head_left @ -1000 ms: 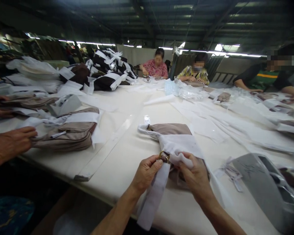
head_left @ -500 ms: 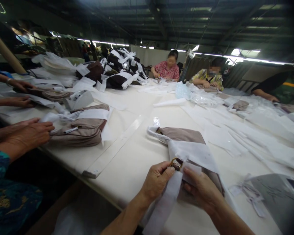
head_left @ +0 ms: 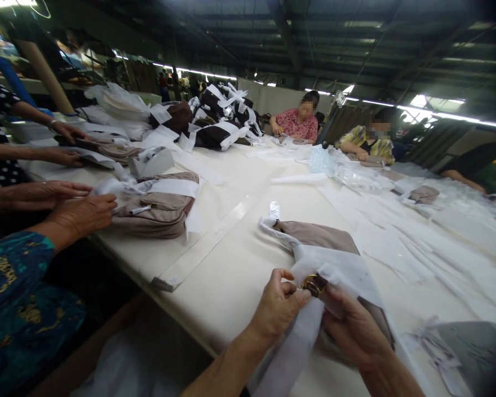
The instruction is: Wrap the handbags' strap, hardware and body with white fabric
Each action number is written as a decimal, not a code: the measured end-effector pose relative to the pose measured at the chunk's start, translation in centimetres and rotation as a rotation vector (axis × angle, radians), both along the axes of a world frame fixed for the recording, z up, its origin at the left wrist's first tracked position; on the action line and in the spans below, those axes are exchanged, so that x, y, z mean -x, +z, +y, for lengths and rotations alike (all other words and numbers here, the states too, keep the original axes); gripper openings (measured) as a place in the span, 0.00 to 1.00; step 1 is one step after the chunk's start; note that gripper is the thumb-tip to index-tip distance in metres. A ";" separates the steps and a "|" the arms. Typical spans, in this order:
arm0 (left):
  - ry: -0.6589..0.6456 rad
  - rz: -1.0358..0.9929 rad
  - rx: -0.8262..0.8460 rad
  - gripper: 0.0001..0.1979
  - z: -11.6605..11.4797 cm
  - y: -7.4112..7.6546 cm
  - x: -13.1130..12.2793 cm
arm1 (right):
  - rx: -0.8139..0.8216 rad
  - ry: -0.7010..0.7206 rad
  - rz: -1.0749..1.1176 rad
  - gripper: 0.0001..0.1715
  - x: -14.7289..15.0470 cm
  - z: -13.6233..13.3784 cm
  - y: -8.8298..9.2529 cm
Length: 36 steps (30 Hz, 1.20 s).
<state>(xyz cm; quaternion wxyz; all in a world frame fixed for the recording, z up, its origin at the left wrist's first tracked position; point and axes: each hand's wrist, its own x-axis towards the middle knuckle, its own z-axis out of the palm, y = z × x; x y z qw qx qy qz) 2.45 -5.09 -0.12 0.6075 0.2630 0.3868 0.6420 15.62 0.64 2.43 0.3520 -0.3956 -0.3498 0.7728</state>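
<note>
Head view: left hand (head_left: 278, 309) pinching the gold ring (head_left: 310, 285), right hand (head_left: 353, 322) beside it unreadable, I'm seemingly wrapping; next calls for tucking.

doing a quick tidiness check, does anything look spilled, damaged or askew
No spill or damage stands out. The loose white sheets right of the taupe bag look untidy, overlapping at odd angles on the table.

taupe bag (head_left: 324, 234) (partly covered) behind gold ring (head_left: 313, 285)

Head-worn view, facing forward and down, hands (head_left: 279, 303) near
</note>
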 end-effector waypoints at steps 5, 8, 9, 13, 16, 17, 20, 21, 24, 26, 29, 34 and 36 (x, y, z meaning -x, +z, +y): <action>-0.136 -0.187 0.015 0.28 -0.1 0.5 0.5 | -0.062 0.102 -0.103 0.10 -0.2 0.3 -0.2; -0.121 -0.191 0.011 0.26 -0.2 0.5 0.4 | -0.131 0.100 -0.178 0.13 0.1 0.4 0.0; -0.102 -0.189 0.009 0.26 -0.2 0.4 0.3 | -0.154 0.096 -0.198 0.13 0.2 0.3 0.1; -0.061 -0.207 -0.011 0.24 -0.3 -0.1 -0.2 | -0.196 0.093 -0.231 0.15 0.6 0.0 0.8; -0.047 -0.226 -0.016 0.22 -0.2 -0.2 -0.4 | -0.186 0.093 -0.222 0.14 0.8 -0.2 0.9; -0.040 -0.231 -0.016 0.22 -0.3 -0.2 -0.4 | -0.185 0.087 -0.224 0.14 0.8 -0.3 0.8; -0.012 -0.243 -0.017 0.22 -0.3 0.0 -0.5 | -0.193 0.030 -0.272 0.17 0.3 -0.4 0.3; -0.002 -0.244 -0.018 0.21 -0.3 0.0 -0.5 | -0.201 0.013 -0.296 0.18 0.0 -0.5 0.2; 0.002 -0.243 -0.034 0.21 -0.3 0.0 -0.5 | -0.309 -0.020 -0.466 0.23 -1.3 -0.8 0.3; -0.011 -0.230 -0.035 0.23 -0.4 0.0 -0.4 | -0.505 -0.120 -0.701 0.24 -2.2 -0.7 1.0; -0.056 -0.193 -0.025 0.24 -0.4 0.0 -0.1 | -0.951 -0.155 -0.909 0.20 -2.6 0.5 3.1; -0.132 -0.164 -0.024 0.23 -0.4 0.2 0.5 | -1.259 0.549 -0.721 0.16 -1.4 4.2 6.6; -0.160 -0.160 -0.058 0.23 -0.2 0.1 0.7 | -1.200 0.757 -0.652 0.14 -0.9 5.4 7.3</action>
